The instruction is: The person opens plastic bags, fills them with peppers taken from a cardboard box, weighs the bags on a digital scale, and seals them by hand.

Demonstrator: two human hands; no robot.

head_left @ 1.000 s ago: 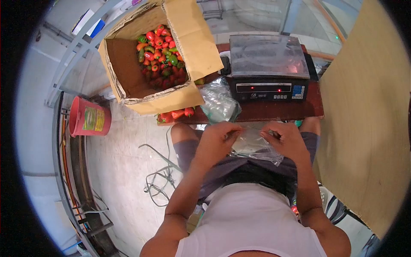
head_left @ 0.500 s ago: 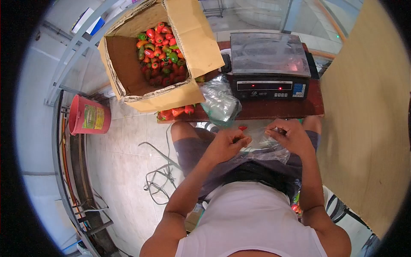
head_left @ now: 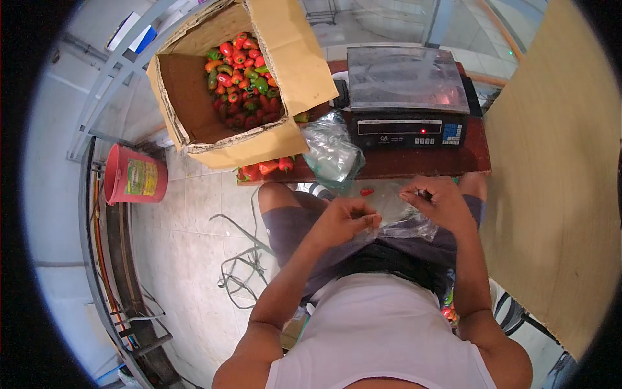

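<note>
Bench (head_left: 421, 163) at twelve o'clock, box (head_left: 299, 55) at eleven, red and green peppers (head_left: 243, 76) heaped inside; bucket (head_left: 115, 176) at nine, contents hidden. And the left hand (head_left: 343, 221) has dropped lapward, uncovering one red pepper (head_left: 367, 192) beyond! Clear bag (head_left: 414, 228) over the lap, left fingertips pinching it, right hand (head_left: 439, 201) pinching too.

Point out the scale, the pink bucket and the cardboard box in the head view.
Scale (head_left: 403, 132): head view, on its dark front panel.
Pink bucket (head_left: 115, 174): head view, on its side, left of the label.
Cardboard box (head_left: 249, 150): head view, on its near flap.
</note>
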